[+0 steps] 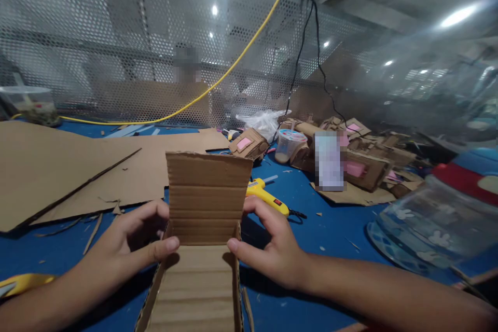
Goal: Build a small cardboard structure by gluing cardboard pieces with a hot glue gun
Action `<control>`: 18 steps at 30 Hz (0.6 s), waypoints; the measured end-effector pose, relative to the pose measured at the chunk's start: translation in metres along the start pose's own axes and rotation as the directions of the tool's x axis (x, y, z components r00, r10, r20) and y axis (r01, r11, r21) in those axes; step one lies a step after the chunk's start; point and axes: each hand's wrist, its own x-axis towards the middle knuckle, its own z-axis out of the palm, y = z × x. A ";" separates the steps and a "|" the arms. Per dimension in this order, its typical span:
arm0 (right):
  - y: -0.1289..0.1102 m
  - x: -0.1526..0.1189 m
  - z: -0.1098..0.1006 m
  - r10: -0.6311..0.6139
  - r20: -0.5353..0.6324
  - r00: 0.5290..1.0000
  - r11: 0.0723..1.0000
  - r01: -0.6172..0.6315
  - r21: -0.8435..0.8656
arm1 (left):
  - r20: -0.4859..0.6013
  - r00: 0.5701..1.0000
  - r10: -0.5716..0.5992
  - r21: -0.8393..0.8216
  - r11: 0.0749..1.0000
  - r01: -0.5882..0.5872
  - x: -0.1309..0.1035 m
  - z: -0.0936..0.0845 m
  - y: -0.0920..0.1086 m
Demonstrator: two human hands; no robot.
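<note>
Open cardboard tray [202, 290], upright panel [210, 197] at far end, lies centred between left hand [132, 249] and right hand [280, 257]; long axis runs away from wearer, neither hand clearly nearer. Both hands partly closed on its sides near the panel, thumbs inward; grip firmness cannot be told. Yellow glue gun [272, 200] behind. Blue bench [327, 241], cardboard scraps [93, 233]; perforated metal screen [116, 36] beyond.
</note>
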 end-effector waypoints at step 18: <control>-0.005 -0.002 0.005 0.180 0.107 0.978 0.959 -0.199 0.201 | 0.058 0.998 -0.019 -0.023 1.000 0.020 0.000 -0.001 -0.004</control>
